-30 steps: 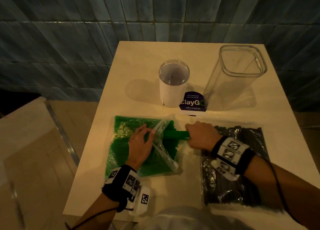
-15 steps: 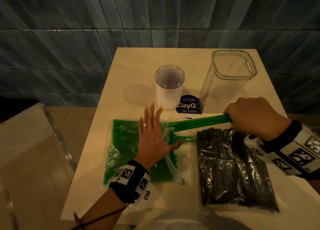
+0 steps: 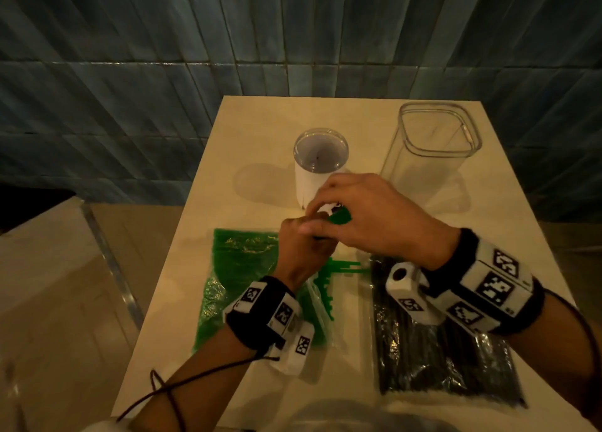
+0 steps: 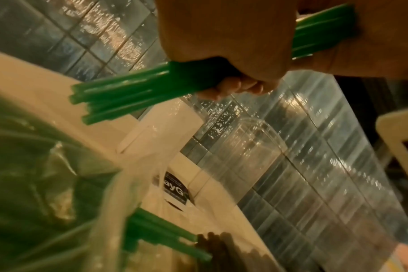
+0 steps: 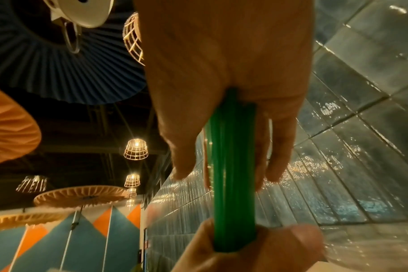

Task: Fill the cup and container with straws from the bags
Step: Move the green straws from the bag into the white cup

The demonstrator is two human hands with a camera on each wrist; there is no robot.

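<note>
Both hands meet in front of the white cup [image 3: 321, 171], holding one bundle of green straws [image 3: 340, 217] above the table. My left hand [image 3: 309, 236] grips the bundle in a fist [image 4: 221, 46]; the straw ends [image 4: 119, 95] stick out beyond it. My right hand [image 3: 329, 210] holds the same bundle [image 5: 231, 165] between thumb and fingers. The clear square container [image 3: 433, 151] stands empty to the right of the cup. The open bag of green straws [image 3: 241, 268] lies at the left, with several straws poking from its mouth [image 3: 338, 267].
A sealed bag of black straws [image 3: 439, 360] lies under my right wrist. A dark ClayGo card [image 4: 175, 191] lies between cup and container. The table [image 3: 260, 131] backs onto a tiled wall [image 3: 293, 40], with floor off its left edge.
My right hand drew the green bundle out of the bag and swung it up toward the cup. My left hand left the bag and took hold of the bundle.
</note>
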